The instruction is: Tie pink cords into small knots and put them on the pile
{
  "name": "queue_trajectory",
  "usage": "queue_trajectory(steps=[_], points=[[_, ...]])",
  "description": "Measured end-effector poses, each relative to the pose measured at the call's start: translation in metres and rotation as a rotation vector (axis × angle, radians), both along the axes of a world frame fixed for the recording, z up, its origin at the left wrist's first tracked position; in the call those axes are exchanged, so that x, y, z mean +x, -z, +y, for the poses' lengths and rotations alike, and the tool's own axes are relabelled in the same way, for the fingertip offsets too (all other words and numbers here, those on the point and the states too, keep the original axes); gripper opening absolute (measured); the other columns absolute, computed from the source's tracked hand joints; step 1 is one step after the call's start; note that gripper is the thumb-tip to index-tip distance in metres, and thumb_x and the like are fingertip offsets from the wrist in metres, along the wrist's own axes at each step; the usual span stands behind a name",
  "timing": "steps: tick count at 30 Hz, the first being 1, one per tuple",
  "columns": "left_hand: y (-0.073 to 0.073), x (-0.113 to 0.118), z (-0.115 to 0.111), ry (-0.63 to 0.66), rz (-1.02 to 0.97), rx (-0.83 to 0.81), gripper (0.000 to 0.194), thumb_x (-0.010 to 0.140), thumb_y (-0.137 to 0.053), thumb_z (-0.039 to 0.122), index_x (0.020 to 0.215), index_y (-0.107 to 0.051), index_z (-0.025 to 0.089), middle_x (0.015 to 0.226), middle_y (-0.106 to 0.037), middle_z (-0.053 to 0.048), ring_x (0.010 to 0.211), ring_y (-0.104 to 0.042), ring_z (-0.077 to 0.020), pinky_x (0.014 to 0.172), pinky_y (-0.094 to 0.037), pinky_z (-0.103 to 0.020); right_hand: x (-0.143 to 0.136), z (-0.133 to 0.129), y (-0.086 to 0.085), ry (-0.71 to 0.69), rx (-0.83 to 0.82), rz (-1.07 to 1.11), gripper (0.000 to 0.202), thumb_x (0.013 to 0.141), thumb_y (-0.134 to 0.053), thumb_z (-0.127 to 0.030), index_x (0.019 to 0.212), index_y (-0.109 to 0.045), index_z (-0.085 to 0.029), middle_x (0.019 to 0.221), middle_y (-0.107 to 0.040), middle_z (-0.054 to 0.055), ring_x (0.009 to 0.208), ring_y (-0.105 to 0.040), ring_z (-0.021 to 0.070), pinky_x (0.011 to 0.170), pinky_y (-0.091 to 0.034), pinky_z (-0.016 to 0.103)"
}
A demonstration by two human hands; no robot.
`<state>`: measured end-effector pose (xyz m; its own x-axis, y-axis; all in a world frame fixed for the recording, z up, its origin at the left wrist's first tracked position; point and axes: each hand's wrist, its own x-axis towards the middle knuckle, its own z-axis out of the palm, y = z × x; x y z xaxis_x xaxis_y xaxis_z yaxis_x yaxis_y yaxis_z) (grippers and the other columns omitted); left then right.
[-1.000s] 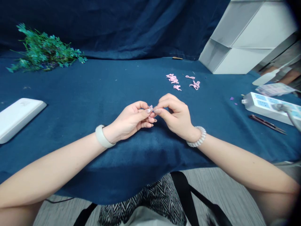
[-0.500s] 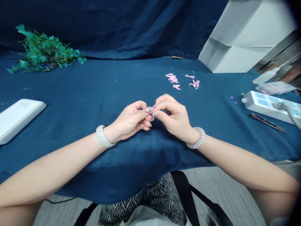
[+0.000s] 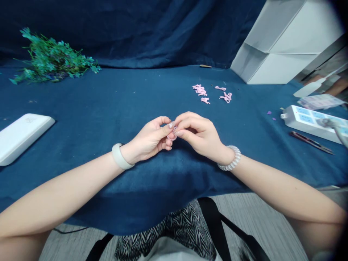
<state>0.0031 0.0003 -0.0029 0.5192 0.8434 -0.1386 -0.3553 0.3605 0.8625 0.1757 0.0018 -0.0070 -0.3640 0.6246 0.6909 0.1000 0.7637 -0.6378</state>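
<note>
Over the near middle of the blue cloth, my left hand [image 3: 153, 139] and my right hand [image 3: 199, 136] meet at the fingertips. Between them is a thin pink cord [image 3: 172, 137], with a small loop hanging below the fingers. My left thumb and forefinger pinch it from the left; my right thumb and fingertips pinch it from the right. Most of the cord is hidden by the fingers. Farther back on the cloth lie several pink cord pieces: a clump [image 3: 199, 90], a small knotted one [image 3: 205, 100], a folded one [image 3: 220, 88] and a looped one [image 3: 226, 97].
A green plant bunch [image 3: 58, 59] lies back left, a white slab-like device [image 3: 25, 136] at left. On the right are a white power strip [image 3: 312, 121], tweezers [image 3: 311, 142], purple scraps [image 3: 269, 112], a clear case [image 3: 322, 100] and a white box [image 3: 274, 67].
My right hand has shifted slightly, its fingers more arched above the cord. The pink loop shows a little more beneath the fingertips. The view has moved very slightly.
</note>
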Motion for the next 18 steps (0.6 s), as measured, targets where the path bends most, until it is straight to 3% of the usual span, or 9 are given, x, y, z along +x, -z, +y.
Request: queue_trajectory(steps=[11,18], points=[[0.005,-0.001,0.014,-0.030,0.093,-0.024,0.029,0.079,-0.072,0.032,0.078,-0.049,0.015,0.063,-0.057,0.004,0.051,-0.056,-0.0042,0.049,-0.052,-0.014,0.001,0.016,0.011,0.054,-0.290,-0.012,0.016,0.083,-0.065,-0.029,0.074,-0.066,-0.015,0.077,-0.068,0.003,0.073,-0.062,0.0127,0.071,-0.049,0.029],[0.008,-0.005,0.023,0.023,0.013,-0.093,0.043,0.086,-0.054,0.054,0.070,-0.046,0.015,0.068,-0.061,-0.002,0.058,-0.063,-0.0084,0.057,-0.057,-0.019,0.000,0.025,0.018,0.069,-0.377,0.043,0.023,0.079,-0.068,-0.036,0.073,-0.063,-0.014,0.072,-0.067,0.001,0.067,-0.061,0.0112,0.068,-0.049,0.027]])
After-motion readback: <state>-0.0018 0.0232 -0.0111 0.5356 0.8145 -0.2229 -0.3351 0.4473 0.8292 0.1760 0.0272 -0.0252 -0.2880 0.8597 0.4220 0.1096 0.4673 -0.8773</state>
